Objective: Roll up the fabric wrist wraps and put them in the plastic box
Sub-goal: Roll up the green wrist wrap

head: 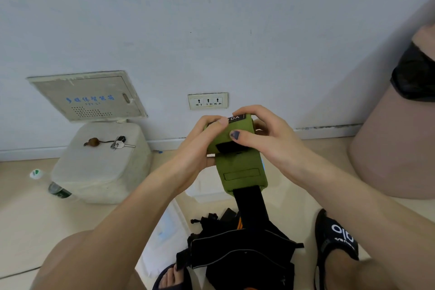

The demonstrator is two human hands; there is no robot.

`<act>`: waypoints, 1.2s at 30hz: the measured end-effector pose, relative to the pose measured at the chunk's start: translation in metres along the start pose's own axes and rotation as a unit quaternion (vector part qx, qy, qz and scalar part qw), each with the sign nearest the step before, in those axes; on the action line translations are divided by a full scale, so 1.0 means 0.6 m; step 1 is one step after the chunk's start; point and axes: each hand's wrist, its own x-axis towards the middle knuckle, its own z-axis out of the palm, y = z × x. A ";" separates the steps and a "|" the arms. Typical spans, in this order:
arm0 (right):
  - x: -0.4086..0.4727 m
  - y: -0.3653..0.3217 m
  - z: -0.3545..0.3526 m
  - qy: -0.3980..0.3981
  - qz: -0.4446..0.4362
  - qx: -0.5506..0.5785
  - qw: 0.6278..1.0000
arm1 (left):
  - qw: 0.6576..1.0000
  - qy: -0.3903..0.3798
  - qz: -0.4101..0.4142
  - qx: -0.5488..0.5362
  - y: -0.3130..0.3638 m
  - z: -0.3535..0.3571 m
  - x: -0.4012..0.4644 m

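While we sit low above the pale floor (28, 214), our left hand (200, 146) and right hand (266, 135) meet in front of the wall, both curled around the rolled top of a green fabric wrist wrap (237, 148). The left thumb lies across the upper edge of the roll, beside a black label with white letters; the right thumb, its nail painted dark, presses the front of the roll just above a black fuzzy strip. Below our fingers the unrolled part hangs down as a flat, soft, stitched olive panel, ending in a long black strap (250, 205) that drops toward a heap of black fabric gear (242, 254) with thin grey piping, lying between our sandalled feet. Behind the hanging wrap we glimpse a translucent plastic box (204, 186) on the floor, its shape mostly hidden. To the left stands a rounded white foam block (101, 172) with keys (118, 143) on its grainy top, a bottle (57, 189) lying at its base. A white triple wall socket (207, 101) sits just above our hands
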 end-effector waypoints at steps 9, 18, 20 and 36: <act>0.003 -0.007 -0.010 -0.056 0.111 0.057 0.991 | 0.996 0.000 0.081 0.038 0.000 -0.010 -0.001; 0.007 -0.004 0.000 0.007 0.077 0.031 0.997 | 0.997 -0.027 0.063 0.028 -0.001 -0.003 -0.004; 0.005 -0.005 -0.002 0.005 0.060 0.026 0.998 | 0.999 -0.035 0.007 -0.017 0.000 -0.002 -0.002; -0.016 -0.007 0.002 -0.037 0.205 0.110 0.972 | 0.995 0.026 0.077 -0.056 0.002 -0.005 0.006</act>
